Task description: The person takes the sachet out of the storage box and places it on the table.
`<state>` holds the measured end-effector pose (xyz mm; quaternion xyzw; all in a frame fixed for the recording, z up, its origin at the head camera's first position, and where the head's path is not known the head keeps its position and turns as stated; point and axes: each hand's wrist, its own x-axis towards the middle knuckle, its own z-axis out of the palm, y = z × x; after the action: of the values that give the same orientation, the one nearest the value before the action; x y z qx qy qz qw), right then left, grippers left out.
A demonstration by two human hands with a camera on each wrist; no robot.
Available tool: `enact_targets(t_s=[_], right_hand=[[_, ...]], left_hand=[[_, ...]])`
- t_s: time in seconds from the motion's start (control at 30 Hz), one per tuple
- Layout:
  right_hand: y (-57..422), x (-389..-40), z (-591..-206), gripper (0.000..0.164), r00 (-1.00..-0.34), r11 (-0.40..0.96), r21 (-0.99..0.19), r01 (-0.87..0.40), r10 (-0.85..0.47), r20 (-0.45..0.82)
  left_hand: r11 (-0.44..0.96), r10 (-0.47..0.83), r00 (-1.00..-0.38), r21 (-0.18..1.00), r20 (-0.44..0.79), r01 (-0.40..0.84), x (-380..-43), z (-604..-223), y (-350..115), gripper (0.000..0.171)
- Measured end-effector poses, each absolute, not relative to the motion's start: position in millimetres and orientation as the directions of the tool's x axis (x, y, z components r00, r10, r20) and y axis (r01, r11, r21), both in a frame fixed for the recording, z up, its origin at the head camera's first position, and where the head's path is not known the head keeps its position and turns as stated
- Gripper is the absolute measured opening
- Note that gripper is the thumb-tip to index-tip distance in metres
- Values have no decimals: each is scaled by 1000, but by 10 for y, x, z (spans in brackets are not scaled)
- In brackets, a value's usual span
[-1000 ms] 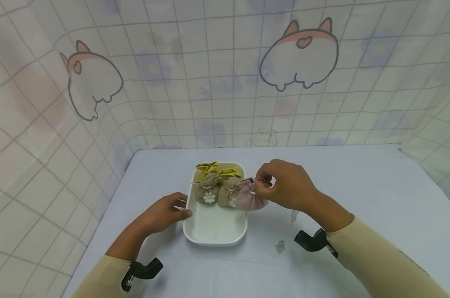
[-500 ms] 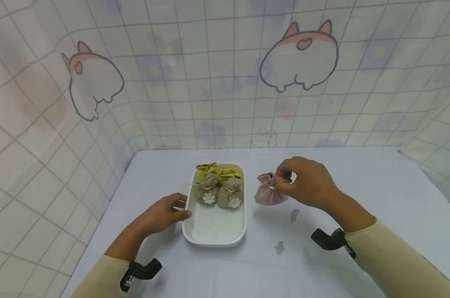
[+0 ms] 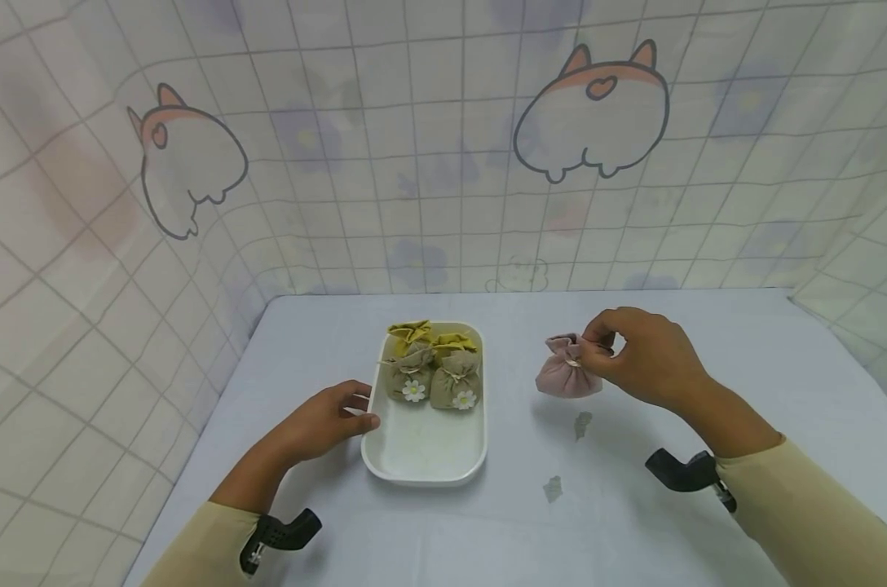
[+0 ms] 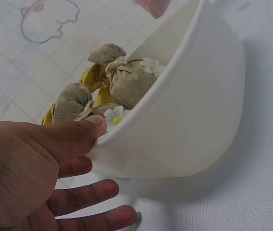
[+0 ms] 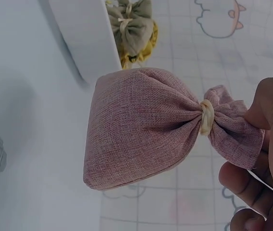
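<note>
My right hand [image 3: 649, 356] pinches the gathered neck of a pink cloth drawstring pouch [image 3: 570, 375] and holds it above the table, right of the tray. A pale ribbon ties the pouch's neck [image 5: 207, 118], as the right wrist view shows. At the left side of a white tray [image 3: 423, 465], my left hand [image 3: 326, 420] grips the edge, its thumb [image 4: 86, 132] on the rim and fingers outside. Two beige pouches with white daisies, a left one [image 3: 408, 377] and a right one [image 3: 455, 383], sit in the tray before yellow pouches [image 3: 454, 341], partly hidden.
The table [image 3: 487, 538] has a pale cloth with two small grey patches, one nearer [image 3: 553, 489] and one farther [image 3: 583, 425]. A grid-patterned curtain [image 3: 443, 204] with cartoon corgis rises behind the table and at its sides.
My right hand has carried the pink pouch from over the tray's right edge out to the right, away from the tray. My left hand and the tray have stayed put.
</note>
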<state>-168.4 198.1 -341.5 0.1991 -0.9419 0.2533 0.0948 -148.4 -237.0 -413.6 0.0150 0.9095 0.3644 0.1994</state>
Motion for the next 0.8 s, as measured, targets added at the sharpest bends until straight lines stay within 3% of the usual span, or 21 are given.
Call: enact_targets(t_s=[0.8], right_hand=[[2517, -1681, -3440, 17, -946, 844, -445, -299, -202, 252]], left_hand=[[711, 145, -921, 685, -361, -157, -1500, -4213, -2380, 62]])
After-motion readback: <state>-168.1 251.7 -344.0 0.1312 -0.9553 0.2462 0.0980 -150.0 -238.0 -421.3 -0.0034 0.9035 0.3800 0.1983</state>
